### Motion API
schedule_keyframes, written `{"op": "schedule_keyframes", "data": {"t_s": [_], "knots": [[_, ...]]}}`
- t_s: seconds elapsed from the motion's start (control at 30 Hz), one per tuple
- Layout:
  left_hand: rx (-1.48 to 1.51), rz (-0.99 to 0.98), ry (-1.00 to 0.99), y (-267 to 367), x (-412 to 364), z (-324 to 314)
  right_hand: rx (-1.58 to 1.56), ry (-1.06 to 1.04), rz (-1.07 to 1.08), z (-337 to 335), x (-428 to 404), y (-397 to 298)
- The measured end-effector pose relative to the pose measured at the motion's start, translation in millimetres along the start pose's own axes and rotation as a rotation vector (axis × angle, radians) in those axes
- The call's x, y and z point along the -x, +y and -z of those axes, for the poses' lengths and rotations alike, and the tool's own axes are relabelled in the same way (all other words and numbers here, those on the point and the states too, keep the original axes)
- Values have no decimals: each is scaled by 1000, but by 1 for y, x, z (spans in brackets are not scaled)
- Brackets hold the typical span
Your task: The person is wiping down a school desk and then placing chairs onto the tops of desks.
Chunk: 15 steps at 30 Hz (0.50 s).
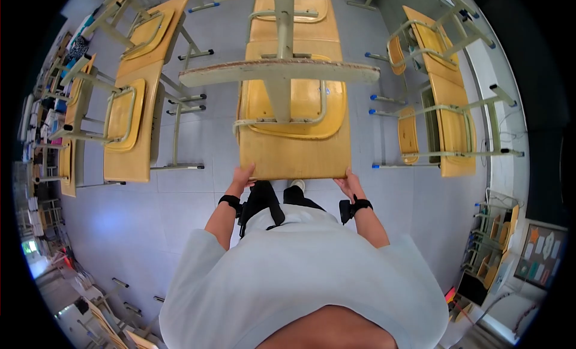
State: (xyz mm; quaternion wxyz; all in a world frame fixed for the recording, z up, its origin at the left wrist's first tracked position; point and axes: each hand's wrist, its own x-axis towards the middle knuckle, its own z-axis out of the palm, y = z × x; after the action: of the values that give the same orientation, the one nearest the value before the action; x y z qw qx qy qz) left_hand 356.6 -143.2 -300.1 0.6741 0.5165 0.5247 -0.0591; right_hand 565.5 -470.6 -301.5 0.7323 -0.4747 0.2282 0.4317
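Note:
My left hand (243, 176) holds the near left corner of a wooden-topped school desk (294, 162), with the thumb on top. At the near right corner, my right hand (351, 183) grips the same desk, its fingers partly hidden by the edge. An upturned chair rests on the desktop, its yellow seat (303, 104) lying against the wood. The chair's pale metal foot bar (279, 73) rises towards the camera and covers part of the seat. Each wrist wears a black strap.
Behind this desk stands another desk (292, 33) bearing an upturned chair. Rows of desks with upturned chairs stand on the left (128, 164) and right (456, 164). Their metal feet (186, 167) reach into the tiled aisles (216, 137). More furniture lines the room's sides.

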Motion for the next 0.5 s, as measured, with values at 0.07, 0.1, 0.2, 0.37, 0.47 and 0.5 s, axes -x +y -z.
{"op": "schedule_keyframes", "data": {"t_s": [0.07,0.1,0.2,0.37,0.47,0.5], "knots": [[13,-2,23,-6,-3,3,7,-5,-19,-2,2,0],[14,3,36,-14,-2,7,4,3,-37,-5,4,1],[37,-32,24,-12,1,5,-41,-17,-41,-6,5,1],[-93,-5,-23,4,-5,8,3,27,-91,-6,15,0],[-252,-61,-101,-45,-57,42,298,14,-147,-25,25,-2],[-427,-142,-170,-82,-72,52,440,35,-195,-38,29,-3]]}}
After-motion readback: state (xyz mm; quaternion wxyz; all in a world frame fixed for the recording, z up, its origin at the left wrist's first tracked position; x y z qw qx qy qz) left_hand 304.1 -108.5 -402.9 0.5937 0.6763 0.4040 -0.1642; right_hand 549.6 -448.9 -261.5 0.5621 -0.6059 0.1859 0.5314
